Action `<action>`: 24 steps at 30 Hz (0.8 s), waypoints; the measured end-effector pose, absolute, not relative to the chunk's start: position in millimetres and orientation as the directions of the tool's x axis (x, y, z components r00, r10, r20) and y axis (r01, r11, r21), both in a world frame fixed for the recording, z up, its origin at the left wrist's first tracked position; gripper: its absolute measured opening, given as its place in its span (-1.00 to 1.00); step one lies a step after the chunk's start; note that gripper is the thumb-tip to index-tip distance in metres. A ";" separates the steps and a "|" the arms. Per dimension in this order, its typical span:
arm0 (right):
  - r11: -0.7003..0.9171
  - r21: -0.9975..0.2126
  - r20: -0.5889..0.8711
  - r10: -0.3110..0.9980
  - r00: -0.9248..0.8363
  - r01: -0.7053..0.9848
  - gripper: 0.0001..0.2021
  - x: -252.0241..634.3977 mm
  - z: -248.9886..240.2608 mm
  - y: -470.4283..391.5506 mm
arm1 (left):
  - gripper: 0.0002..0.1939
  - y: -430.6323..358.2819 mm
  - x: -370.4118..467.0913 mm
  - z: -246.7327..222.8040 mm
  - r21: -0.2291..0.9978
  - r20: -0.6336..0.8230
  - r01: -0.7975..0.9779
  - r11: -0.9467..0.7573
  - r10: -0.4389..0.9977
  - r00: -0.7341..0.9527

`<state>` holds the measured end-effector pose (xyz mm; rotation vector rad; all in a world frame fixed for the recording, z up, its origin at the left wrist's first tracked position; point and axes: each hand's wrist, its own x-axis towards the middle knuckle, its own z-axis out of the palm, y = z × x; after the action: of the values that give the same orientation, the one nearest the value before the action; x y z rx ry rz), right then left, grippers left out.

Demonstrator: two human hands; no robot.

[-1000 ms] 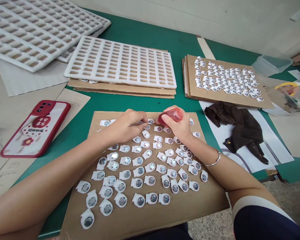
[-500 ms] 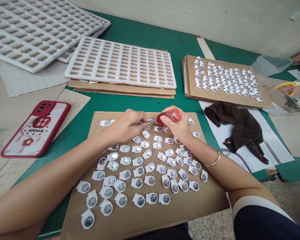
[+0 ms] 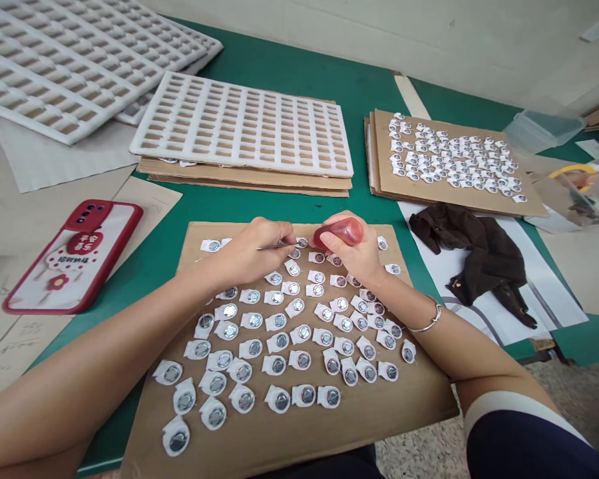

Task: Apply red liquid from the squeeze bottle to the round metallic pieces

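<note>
While my left hand pinches a thin tool, my right hand wraps a red bottle.
One piece lies between them, near the board's far edge; I judge this is close work on it, contact unclear, and the next move calls for a steady tool.

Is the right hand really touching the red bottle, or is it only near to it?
Touching. The head view shows the right hand closed around the red bottle, covering part of its side.
</note>
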<state>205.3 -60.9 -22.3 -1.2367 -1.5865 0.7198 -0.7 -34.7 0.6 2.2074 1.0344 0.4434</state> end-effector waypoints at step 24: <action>0.237 -0.944 0.197 0.963 0.184 -0.228 -0.64 252.6 16.3 -35.9 | -0.77 -32.3 -24.5 48.7 0.907 0.058 0.394 -0.147 0.971 0.230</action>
<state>252.6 -35.9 16.3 -0.9399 -1.0101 1.0426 -24.5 -32.3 48.7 1.6879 1.2844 0.8917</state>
